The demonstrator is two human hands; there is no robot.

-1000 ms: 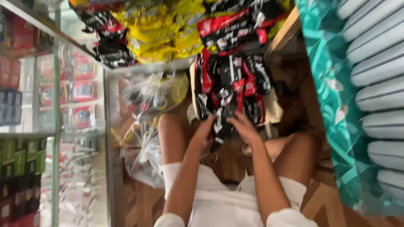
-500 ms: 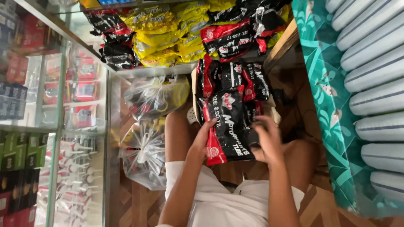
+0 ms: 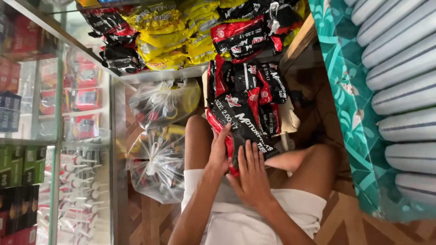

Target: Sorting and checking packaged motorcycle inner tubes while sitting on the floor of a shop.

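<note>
A large black and red plastic packet (image 3: pixel 240 122) lies across my lap, over my bare thighs and white shorts. My left hand (image 3: pixel 221 152) grips its left edge, thumb and fingers curled around it. My right hand (image 3: pixel 252 177) rests flat on the packet's lower end with the fingers spread. Just beyond my knees, several more black and red packets (image 3: pixel 254 81) stand packed together in a pale box.
A heap of yellow packets (image 3: pixel 168 45) and black and red packets (image 3: pixel 245 36) lies on a ledge above. Two knotted clear plastic bags (image 3: pixel 156 163) sit to my left by a glass display cabinet (image 3: pixel 59 136). A teal patterned cloth (image 3: pixel 352 113) hangs on the right.
The packet has come down from the box onto my lap. My right hand has shifted from gripping its side to lying flat on it. The view has tilted slightly.
</note>
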